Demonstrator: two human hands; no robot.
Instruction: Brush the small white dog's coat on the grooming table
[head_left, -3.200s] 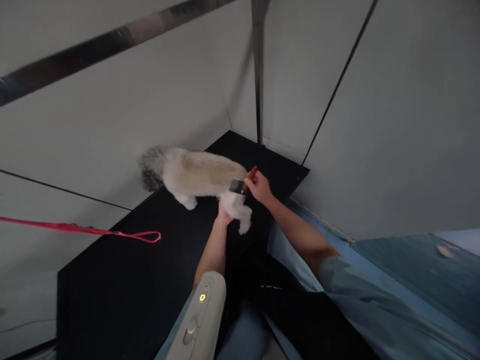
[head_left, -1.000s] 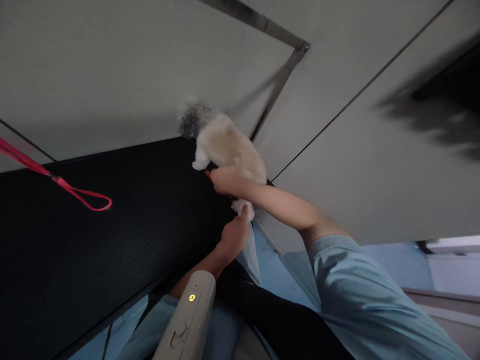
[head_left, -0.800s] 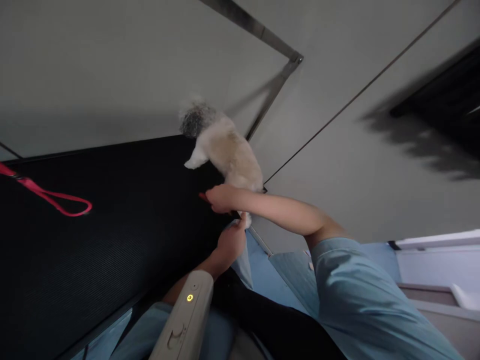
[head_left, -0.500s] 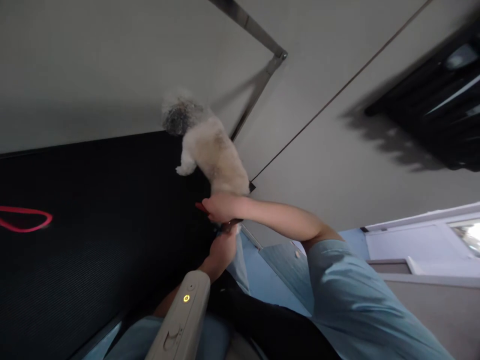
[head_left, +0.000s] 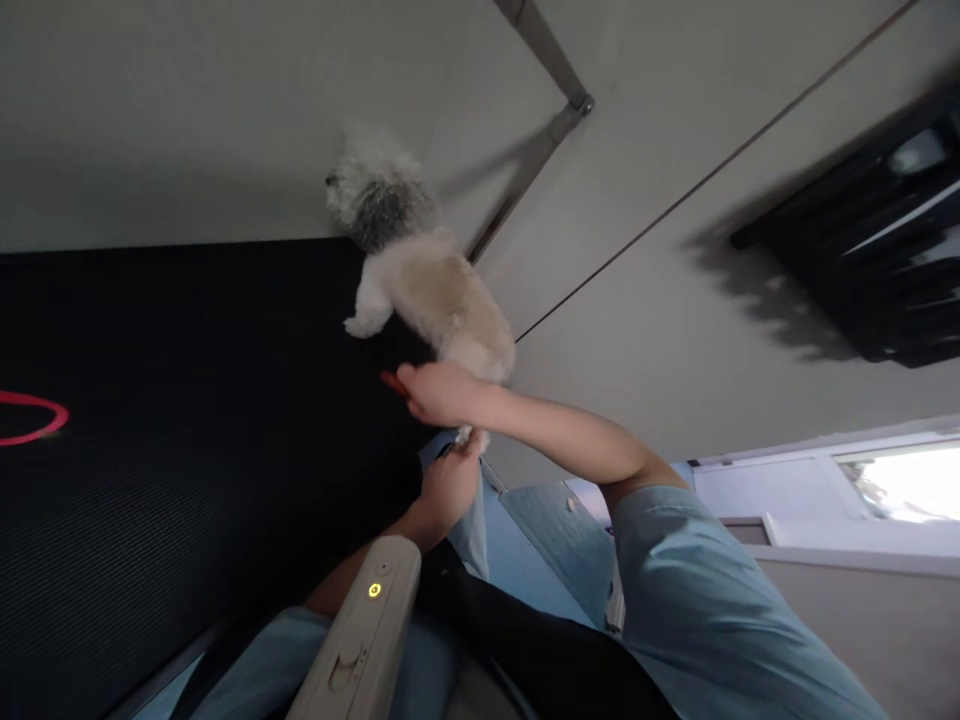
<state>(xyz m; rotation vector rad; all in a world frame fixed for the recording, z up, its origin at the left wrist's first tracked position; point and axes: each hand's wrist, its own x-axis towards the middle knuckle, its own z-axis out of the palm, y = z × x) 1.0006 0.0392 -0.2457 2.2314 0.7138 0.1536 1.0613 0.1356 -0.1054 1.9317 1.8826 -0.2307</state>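
A small dog point(head_left: 442, 290) with a white and tan coat and a grey patch behind its head stands on a black ridged table point(head_left: 187, 400). It faces away to the upper left. My right hand point(head_left: 442, 392) is closed around a red-handled tool point(head_left: 393, 382), close to the dog's rump. Only the red end of that tool shows; the rest is hidden by my hand and forearm. Just below, my left hand point(head_left: 450, 485) is closed on the dog's white hind paw point(head_left: 472, 437), fingertips against the fur.
A red loop point(head_left: 34, 418) lies on the table at the left. A metal folding arm point(head_left: 559, 120) and a thin cord point(head_left: 697, 180) run along the wall behind the dog. A pale device point(head_left: 367, 620) with a lit yellow symbol sits low in front. A black rack point(head_left: 862, 240) hangs at right.
My right hand has shifted slightly up and left with the tool, away from my left hand, so the paw now shows. The dog's head has turned further left. The view has shifted slightly.
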